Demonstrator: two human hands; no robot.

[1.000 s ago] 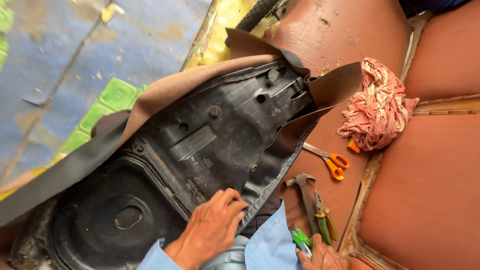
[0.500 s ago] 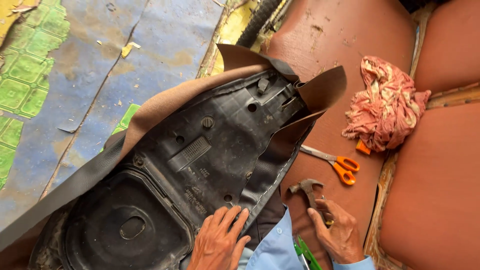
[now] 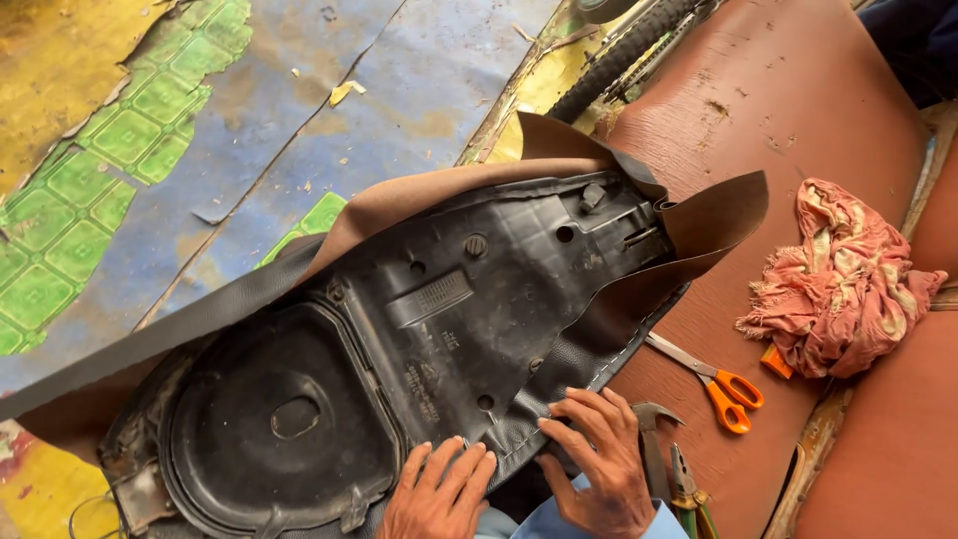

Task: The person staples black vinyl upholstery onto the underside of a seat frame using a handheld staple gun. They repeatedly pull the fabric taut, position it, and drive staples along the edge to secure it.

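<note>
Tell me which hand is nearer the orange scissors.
Right. The right hand presses the cover edge on the seat base, just left of the hammer, with the scissors beyond it. The left hand lies further left on the base.

One head-worn camera (no second view) looks steeply down from close above — the hands (image 3: 519,479) enter at the bottom edge, the upturned seat base (image 3: 399,349) fills the middle, worn floor (image 3: 200,130) beyond at upper left.
</note>
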